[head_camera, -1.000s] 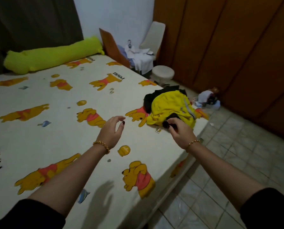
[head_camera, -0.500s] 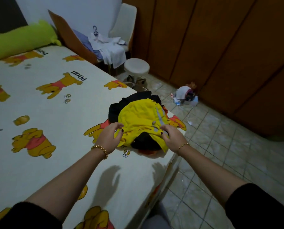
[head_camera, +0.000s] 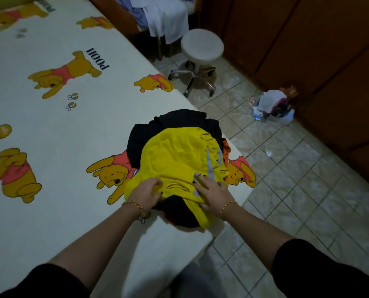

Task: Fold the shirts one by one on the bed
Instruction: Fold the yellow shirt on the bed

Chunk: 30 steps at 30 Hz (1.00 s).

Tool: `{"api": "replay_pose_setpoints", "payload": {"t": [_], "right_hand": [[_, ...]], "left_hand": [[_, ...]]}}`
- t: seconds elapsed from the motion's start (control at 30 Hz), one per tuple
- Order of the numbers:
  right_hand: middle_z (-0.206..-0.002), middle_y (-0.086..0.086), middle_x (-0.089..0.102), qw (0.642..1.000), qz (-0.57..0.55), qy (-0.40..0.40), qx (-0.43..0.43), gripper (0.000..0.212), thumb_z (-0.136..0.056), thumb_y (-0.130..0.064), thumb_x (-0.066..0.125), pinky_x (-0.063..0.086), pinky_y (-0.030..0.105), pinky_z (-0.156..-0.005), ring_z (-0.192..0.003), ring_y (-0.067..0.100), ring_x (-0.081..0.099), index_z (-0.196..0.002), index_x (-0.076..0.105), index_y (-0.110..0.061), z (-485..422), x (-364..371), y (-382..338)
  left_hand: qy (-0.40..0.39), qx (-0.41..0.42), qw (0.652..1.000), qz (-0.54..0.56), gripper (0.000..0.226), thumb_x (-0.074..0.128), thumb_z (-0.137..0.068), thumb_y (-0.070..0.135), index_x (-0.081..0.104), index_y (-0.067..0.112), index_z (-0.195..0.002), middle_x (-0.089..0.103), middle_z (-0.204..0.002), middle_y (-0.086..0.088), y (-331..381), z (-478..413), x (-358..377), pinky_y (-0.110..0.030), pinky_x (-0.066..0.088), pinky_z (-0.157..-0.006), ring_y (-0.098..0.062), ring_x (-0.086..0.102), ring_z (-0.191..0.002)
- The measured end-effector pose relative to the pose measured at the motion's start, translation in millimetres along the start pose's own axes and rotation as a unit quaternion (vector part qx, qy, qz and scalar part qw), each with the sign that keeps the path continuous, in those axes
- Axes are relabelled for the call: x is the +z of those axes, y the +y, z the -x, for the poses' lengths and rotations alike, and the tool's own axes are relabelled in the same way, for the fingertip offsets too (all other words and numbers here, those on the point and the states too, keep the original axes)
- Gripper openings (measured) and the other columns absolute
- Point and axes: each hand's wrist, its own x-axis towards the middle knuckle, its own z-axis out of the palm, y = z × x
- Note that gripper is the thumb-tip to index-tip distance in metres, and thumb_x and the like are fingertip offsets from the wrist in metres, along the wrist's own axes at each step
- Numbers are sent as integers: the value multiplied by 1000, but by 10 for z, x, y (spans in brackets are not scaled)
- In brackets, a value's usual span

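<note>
Shirts [head_camera: 175, 160] at bed [head_camera: 50, 211] corner (edge close)

your crumpled yellow shirt [head_camera: 175, 160] atop the black clothes heap [head_camera: 179, 122], heap at the right edge of the bear-print bed [head_camera: 72, 211], round white stool [head_camera: 202, 45] behind it

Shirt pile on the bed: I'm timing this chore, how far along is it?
No folded shirt is visible. In hand: left hand grips the topmost yellow shirt, right hand lies flat on it. Left: that shirt, plus black garments and orange cloth beneath.
</note>
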Motion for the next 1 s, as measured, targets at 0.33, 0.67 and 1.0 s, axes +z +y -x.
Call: {"api": "replay_pose_setpoints", "payload": {"t": [0.33,0.67,1.0], "right_hand": [[-107,21,63,952,-281,58,105,26,-95,-9,45,43,39,-71,-91,36,57,-117,57,-7,-144,-96,32],[-69,6,47,848,-462,195,171,20,-100,-18,38,28,31,-52,-60,17,42,-95,57,-12,201,-1170,-642],[-68,-1,49,791,-507,321,121,30,-99,-29,40,31,27,-55,-66,14,46,-71,49,-22,843,-2428,-2240]], "left_hand": [[17,-48,999,-16,16,47,-97,17,55,8,-107,63,-88,-15,-6,-110,198,-31,30,-58,-33,58,-84],[46,58,997,19,52,55,-79,65,44,21,-105,52,-73,3,357,505,-985,-27,36,-55,-13,50,-66],[202,115,963,-133,21,46,-81,5,62,10,-93,65,-96,-15,442,2037,-2541,-34,43,-73,-33,58,-96]]}}
